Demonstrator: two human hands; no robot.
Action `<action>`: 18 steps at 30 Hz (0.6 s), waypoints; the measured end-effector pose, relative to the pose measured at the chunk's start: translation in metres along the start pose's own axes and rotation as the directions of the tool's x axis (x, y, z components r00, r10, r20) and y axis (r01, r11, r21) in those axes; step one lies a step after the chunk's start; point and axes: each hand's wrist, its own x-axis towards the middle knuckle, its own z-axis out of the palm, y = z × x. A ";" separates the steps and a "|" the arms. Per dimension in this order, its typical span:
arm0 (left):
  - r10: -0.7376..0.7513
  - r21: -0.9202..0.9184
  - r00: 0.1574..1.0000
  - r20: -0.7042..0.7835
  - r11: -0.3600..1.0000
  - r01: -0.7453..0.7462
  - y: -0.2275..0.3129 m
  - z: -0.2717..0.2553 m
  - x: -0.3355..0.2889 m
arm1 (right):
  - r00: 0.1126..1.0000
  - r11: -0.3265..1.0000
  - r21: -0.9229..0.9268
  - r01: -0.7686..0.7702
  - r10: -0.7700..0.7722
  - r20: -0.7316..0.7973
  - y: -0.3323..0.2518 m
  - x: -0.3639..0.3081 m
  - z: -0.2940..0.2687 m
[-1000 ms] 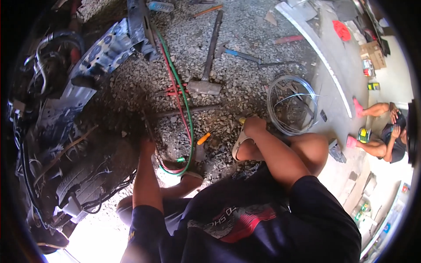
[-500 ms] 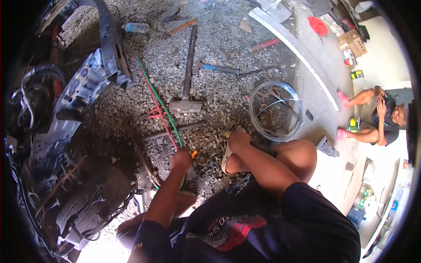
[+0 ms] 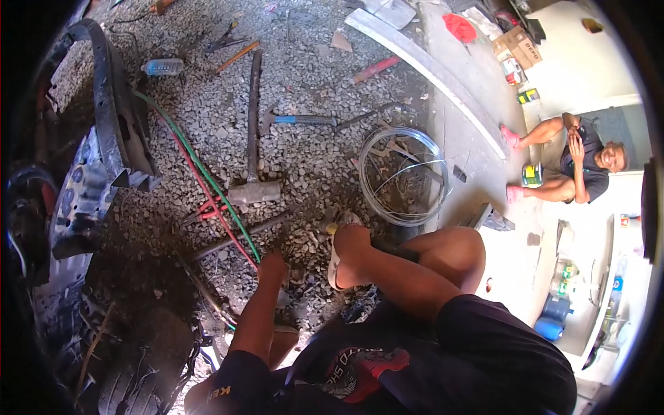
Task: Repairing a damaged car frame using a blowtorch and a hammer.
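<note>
My left hand point(image 3: 273, 268) is low over the gravel, closed, its fingers mostly hidden. A green hose point(image 3: 207, 176) and a red hose point(image 3: 197, 176) run down to it, though whether it grips them is unclear. To the right, my right hand point(image 3: 351, 237) curls closed beside my sandalled foot point(image 3: 336, 266), with a small yellow thing point(image 3: 331, 228) showing at its fingers. Ahead lies a sledgehammer point(image 3: 254, 191), its head beside red-handled pliers point(image 3: 211, 207). A metal bar point(image 3: 238, 237) rests just beyond my left hand.
Vehicle bodywork point(image 3: 76, 190) and a tyre point(image 3: 149, 366) fill the left. A blue-handled hammer point(image 3: 302, 120), a wire coil point(image 3: 366, 187), a plastic bottle point(image 3: 163, 67) and a long pale strip point(image 3: 429, 72) lie ahead. A seated person point(image 3: 584, 159) is at the right.
The view has shifted, so the ground things sit further left. The orange piece seen beside my left hand is now out of sight. Both hands stay low near the same spots.
</note>
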 end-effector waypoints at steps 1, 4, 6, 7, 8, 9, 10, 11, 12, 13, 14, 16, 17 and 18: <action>-0.080 -0.126 0.996 -0.026 0.989 0.076 0.004 0.001 0.003 | 1.000 0.999 0.040 -0.015 0.016 -0.013 0.000 -0.001 0.000; -0.133 -0.252 0.990 -0.047 0.961 0.117 0.008 -0.001 0.004 | 0.995 0.999 0.034 0.031 -0.028 -0.091 0.004 -0.012 -0.002; -0.098 -0.248 0.993 -0.066 0.966 0.079 0.004 -0.004 0.000 | 1.000 0.996 0.090 0.013 -0.011 -0.021 0.006 -0.013 -0.013; -0.079 -0.266 0.994 -0.071 0.962 0.057 0.000 -0.006 -0.002 | 0.997 0.986 0.169 -0.008 -0.004 0.071 0.008 -0.010 -0.021; -0.078 -0.280 0.993 -0.093 0.959 0.049 -0.003 -0.009 -0.002 | 0.999 0.990 0.139 -0.020 0.015 0.033 0.011 -0.003 -0.032; -0.064 -0.289 0.994 -0.090 0.957 0.036 -0.008 -0.012 -0.006 | 0.999 0.981 0.184 0.054 -0.051 -0.019 0.016 0.008 -0.044; 0.002 -0.299 0.985 -0.172 0.953 -0.054 -0.014 -0.013 -0.015 | 0.994 0.978 0.193 0.086 -0.097 0.051 0.018 0.034 -0.062; 0.024 -0.255 0.978 -0.208 0.964 -0.078 -0.017 -0.017 -0.022 | 0.996 0.947 0.322 0.003 -0.033 0.088 0.021 0.061 -0.079; 0.025 -0.342 0.971 -0.237 0.934 -0.107 -0.021 -0.022 -0.030 | 0.972 0.912 0.393 -0.114 0.021 0.235 0.018 0.104 -0.103; -0.032 -0.342 0.988 -0.154 0.940 -0.023 -0.024 -0.024 -0.046 | 0.990 0.915 0.394 -0.090 0.039 0.137 0.016 0.134 -0.112; -0.013 -0.384 0.991 -0.135 0.922 -0.040 -0.028 -0.028 -0.066 | 0.996 0.899 0.430 -0.083 0.057 0.073 0.020 0.167 -0.120; -0.036 -0.468 0.997 -0.068 0.884 0.000 -0.044 -0.039 -0.107 | 0.973 0.896 0.408 -0.177 0.221 -0.062 0.035 0.229 -0.134; -0.057 -0.522 0.997 -0.059 0.853 0.018 -0.053 -0.040 -0.134 | 0.969 0.878 0.441 -0.185 0.238 -0.067 0.044 0.257 -0.140; -0.095 -0.555 0.995 -0.008 0.828 0.075 -0.062 -0.041 -0.158 | 0.969 0.895 0.391 -0.216 0.246 -0.027 0.054 0.279 -0.141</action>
